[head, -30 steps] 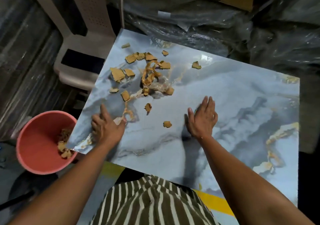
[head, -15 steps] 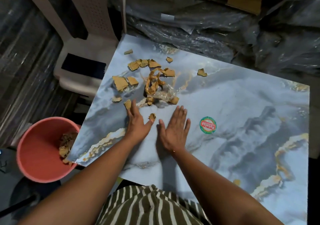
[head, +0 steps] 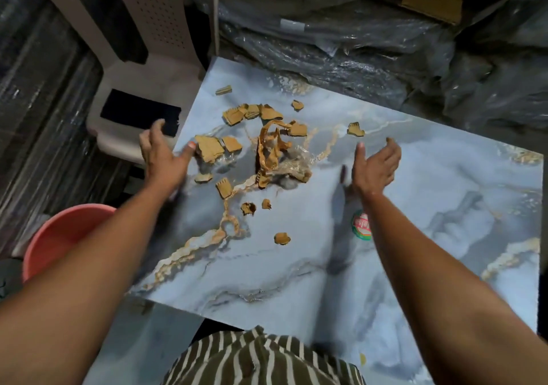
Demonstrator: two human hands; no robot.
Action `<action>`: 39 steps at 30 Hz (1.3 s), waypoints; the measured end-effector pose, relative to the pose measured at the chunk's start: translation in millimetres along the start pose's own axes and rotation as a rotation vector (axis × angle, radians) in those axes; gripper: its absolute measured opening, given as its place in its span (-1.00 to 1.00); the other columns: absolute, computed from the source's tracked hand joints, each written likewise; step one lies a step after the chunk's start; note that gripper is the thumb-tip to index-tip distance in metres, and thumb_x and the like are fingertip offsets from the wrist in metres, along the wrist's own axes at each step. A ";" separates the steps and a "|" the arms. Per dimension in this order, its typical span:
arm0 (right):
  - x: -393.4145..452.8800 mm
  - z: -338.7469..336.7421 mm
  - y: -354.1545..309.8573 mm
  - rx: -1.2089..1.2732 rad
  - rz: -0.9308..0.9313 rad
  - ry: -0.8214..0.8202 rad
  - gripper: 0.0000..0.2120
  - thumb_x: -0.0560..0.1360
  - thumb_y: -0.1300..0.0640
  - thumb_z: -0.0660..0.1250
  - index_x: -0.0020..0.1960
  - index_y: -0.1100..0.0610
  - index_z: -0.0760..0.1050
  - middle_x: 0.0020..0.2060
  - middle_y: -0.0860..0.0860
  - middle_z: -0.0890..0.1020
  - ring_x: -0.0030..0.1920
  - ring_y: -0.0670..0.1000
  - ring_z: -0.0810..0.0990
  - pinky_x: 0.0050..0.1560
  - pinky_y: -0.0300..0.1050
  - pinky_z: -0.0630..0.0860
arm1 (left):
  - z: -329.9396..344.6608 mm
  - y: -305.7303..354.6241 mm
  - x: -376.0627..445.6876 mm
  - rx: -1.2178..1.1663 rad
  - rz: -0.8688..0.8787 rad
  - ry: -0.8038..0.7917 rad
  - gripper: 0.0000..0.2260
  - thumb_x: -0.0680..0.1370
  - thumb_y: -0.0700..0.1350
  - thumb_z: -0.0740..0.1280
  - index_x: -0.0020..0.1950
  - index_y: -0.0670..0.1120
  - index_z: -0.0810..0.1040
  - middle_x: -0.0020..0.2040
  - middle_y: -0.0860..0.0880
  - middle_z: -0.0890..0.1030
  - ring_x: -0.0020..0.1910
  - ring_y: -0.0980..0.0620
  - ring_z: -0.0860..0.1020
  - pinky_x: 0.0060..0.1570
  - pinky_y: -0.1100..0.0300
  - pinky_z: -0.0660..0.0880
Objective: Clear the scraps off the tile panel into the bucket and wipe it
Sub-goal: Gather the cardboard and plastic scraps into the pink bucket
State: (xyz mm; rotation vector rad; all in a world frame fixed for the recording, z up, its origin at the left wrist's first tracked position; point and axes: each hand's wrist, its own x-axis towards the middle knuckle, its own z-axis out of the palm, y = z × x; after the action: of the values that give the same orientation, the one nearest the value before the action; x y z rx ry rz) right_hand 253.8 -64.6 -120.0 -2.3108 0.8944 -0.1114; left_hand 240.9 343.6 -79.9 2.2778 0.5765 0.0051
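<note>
The blue marble tile panel lies in front of me. Brown cardboard scraps and a tangle of tape and clear film are scattered over its far left part, with small bits nearer to me. My left hand is open at the panel's left edge, its thumb by a large scrap. My right hand is raised on its edge, open and empty, right of the pile. The pink bucket stands low left, beside the panel, partly hidden by my left arm.
A white plastic chair holding a dark cloth stands beyond the panel's left edge. Plastic-wrapped bundles crowd the back and right. A round green and red sticker sits on the panel near my right wrist.
Both hands have lifted off the panel and spread apart, the left going out to the left edge, the right swinging right of the pile. Small scraps lie uncovered between them.
</note>
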 end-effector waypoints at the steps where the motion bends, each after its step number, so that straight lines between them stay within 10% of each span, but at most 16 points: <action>1: 20.9 -1.3 1.7 -0.055 -0.039 -0.069 -0.21 0.60 -0.28 0.19 0.65 0.17 0.12 0.61 0.20 0.19 0.64 0.20 0.13 0.59 0.21 0.14 | -2.6 -2.0 13.9 -0.001 0.017 -0.056 -0.37 0.59 -0.01 0.43 0.60 0.00 0.24 0.53 -0.14 0.23 0.39 -0.16 0.43 0.41 0.00 0.39; 18: 50.1 98.0 -115.8 -0.340 -0.637 -0.647 -0.29 0.64 -0.35 0.00 0.70 -0.08 0.01 0.69 0.14 -0.05 0.68 0.23 -0.19 0.61 0.33 -0.20 | 60.8 62.1 142.3 0.439 0.436 -0.620 -0.20 0.67 0.14 0.24 0.67 0.04 -0.26 0.69 -0.08 -0.20 0.65 -0.09 -0.17 0.60 -0.07 -0.11; 28: 5.5 109.5 -115.1 -0.317 -0.861 -0.805 -0.42 0.66 -0.28 0.03 0.63 -0.14 0.24 0.69 0.01 0.09 0.69 0.10 -0.10 0.60 0.22 -0.19 | 58.2 59.8 102.3 0.492 0.583 -0.767 -0.41 0.72 0.13 0.07 0.68 -0.11 0.07 0.69 -0.18 -0.08 0.66 -0.15 -0.19 0.60 -0.06 -0.13; 39: -87.9 57.6 -45.7 -0.128 -0.761 -0.853 -0.52 0.68 -0.21 0.09 0.53 -0.10 0.44 0.67 -0.03 0.18 0.68 -0.02 -0.02 0.61 0.08 -0.18 | 50.4 -2.1 -34.4 0.176 0.333 -0.575 -0.47 0.73 0.16 0.08 0.64 -0.05 0.23 0.70 -0.05 0.02 0.67 0.01 -0.10 0.59 0.04 -0.10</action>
State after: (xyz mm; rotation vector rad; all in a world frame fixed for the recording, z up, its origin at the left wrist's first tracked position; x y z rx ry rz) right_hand 230.0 47.3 -124.9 -2.3382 -0.4146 0.5821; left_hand 218.1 296.1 -110.8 2.3657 -0.1075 -0.5358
